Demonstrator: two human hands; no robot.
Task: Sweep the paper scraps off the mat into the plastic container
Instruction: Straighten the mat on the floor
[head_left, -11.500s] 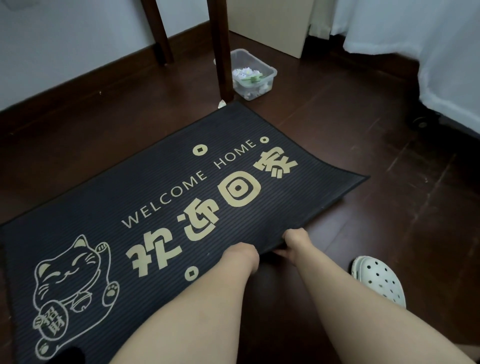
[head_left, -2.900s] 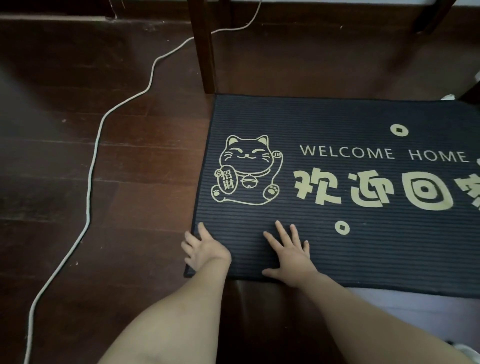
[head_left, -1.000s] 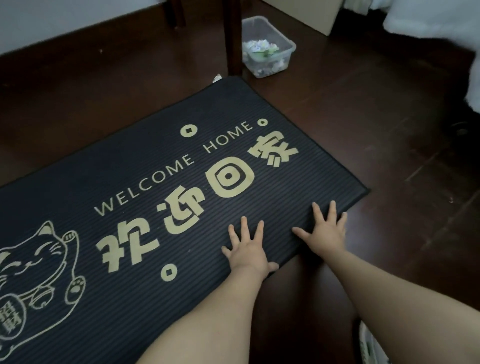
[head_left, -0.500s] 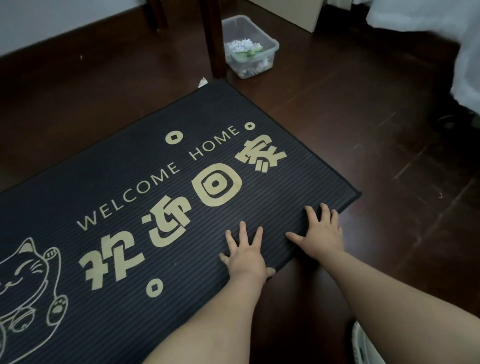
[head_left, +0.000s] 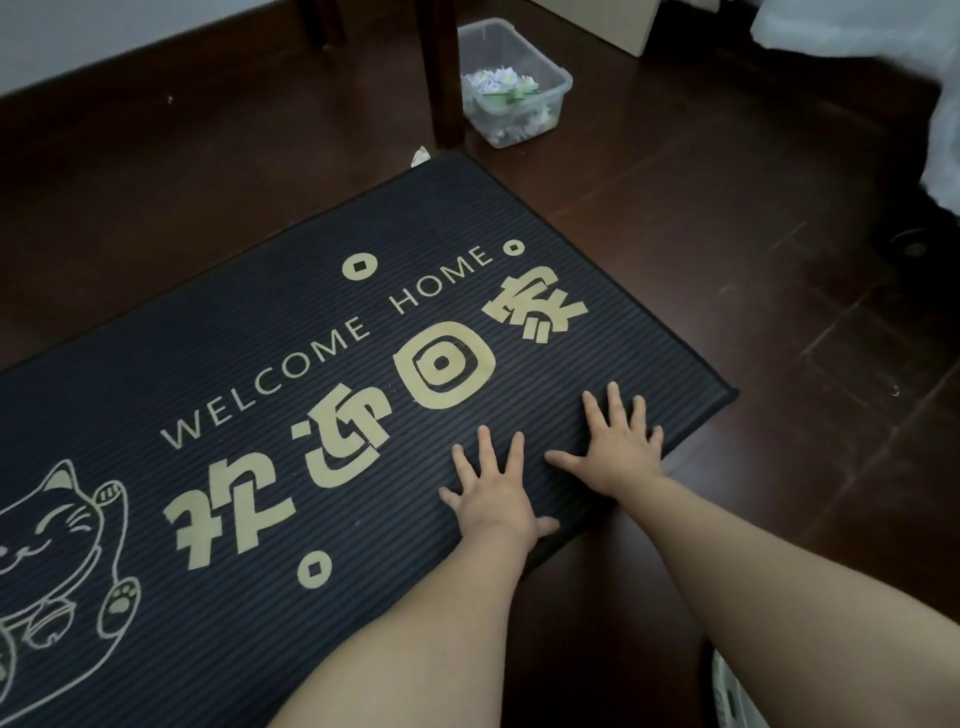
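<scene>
Both palms flat on the mat (head_left: 234, 322), near right corner — likely pressing it back flat on the floor (head_left: 727, 208).
Left grip (head_left: 493, 493) and right grip (head_left: 621, 447) released, fingers splayed, holding nothing. Paper scraps (head_left: 498, 85) sit in the plastic container (head_left: 558, 78) beyond the far corner — one stray scrap (head_left: 421, 156) by the chair leg (head_left: 441, 78).

A dark wooden furniture leg (head_left: 442, 78) stands just beside the clear plastic container (head_left: 566, 85), blocking its left side. From my black ribbed doormat (head_left: 234, 374), bare dark wooden floor (head_left: 675, 218) leaves an open way to its right side.
</scene>
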